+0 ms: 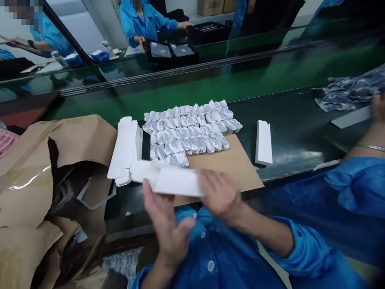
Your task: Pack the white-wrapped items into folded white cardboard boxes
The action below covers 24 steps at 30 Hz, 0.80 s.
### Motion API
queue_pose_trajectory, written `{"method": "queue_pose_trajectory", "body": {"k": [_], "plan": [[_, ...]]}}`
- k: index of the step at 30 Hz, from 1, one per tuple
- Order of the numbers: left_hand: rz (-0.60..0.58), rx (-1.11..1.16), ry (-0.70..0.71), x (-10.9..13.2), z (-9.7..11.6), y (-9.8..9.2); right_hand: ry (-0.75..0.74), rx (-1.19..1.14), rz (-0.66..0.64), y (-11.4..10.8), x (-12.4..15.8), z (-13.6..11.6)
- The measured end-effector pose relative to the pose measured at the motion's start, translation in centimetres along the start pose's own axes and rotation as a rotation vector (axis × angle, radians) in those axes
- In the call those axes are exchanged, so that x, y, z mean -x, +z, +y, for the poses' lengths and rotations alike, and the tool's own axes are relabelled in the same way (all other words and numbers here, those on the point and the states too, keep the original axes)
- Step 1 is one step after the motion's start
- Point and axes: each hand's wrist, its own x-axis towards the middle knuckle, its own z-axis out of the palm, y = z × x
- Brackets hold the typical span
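A long white carton (179, 181) lies level in front of me, its left end flap standing open. Around the carton's right end, my right hand (221, 196) is closed. My left hand (170, 224) is below the left end, palm up, fingers stretched out and thumb apart; the fingertips are at the carton's lower edge. Just beyond, rows of small items wrapped in white paper (189, 130) lie on a brown cardboard sheet (222, 164). A stack of flat white cartons (123, 148) sits left of them.
Another white carton (264, 142) stands on the dark bench to the right. Torn brown cardboard boxes (75, 140) crowd the left side. At far right are clear plastic bags (349, 94) and a co-worker's arm (367, 140). Across the green belt a person holds a black box (171, 60).
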Motion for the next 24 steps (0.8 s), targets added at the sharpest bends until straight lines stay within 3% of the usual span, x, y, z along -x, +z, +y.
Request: {"method": "queue_pose_trajectory", "body": {"k": [2, 4, 6, 9, 12, 15, 17, 19, 21, 24], "plan": [[0.031, -0.071, -0.066, 0.0, -0.4, 1.0, -0.005, -0.132, -0.064, 0.2, 0.7, -2.1], [0.056, -0.166, -0.098, -1.0, -1.3, 0.8, 0.022, -0.403, -0.204, -0.5, 0.5, -2.6], [-0.060, -0.214, -0.122, -1.9, -2.0, -0.3, 0.141, -0.683, -0.292, -1.5, -0.7, -1.7], [-0.188, -0.242, -0.039, -2.2, -2.4, -1.5, 0.258, -0.914, -0.231, -2.2, -2.9, 0.2], [-0.173, -0.341, 0.128, -1.8, -2.2, -1.9, 0.119, -0.950, -0.187, -1.7, -4.2, 1.1], [-0.288, -0.382, 0.161, -1.6, -1.8, -2.2, 0.030, -0.983, -0.233, -1.4, -4.7, 1.7], [-0.356, -0.399, 0.150, -1.7, -1.7, -2.4, 0.179, -1.101, -0.212, -1.6, -5.1, 2.4], [-0.393, -0.405, 0.147, -1.6, -1.7, -2.5, 0.445, -1.251, -0.151, -1.6, -5.8, 3.1], [-0.422, -0.398, 0.156, -1.5, -1.8, -2.4, 0.634, -1.418, -0.186, -1.3, -6.5, 3.4], [-0.433, -0.404, 0.167, -1.4, -2.1, -2.1, 0.656, -1.632, -0.359, -0.6, -6.9, 3.0]]}}
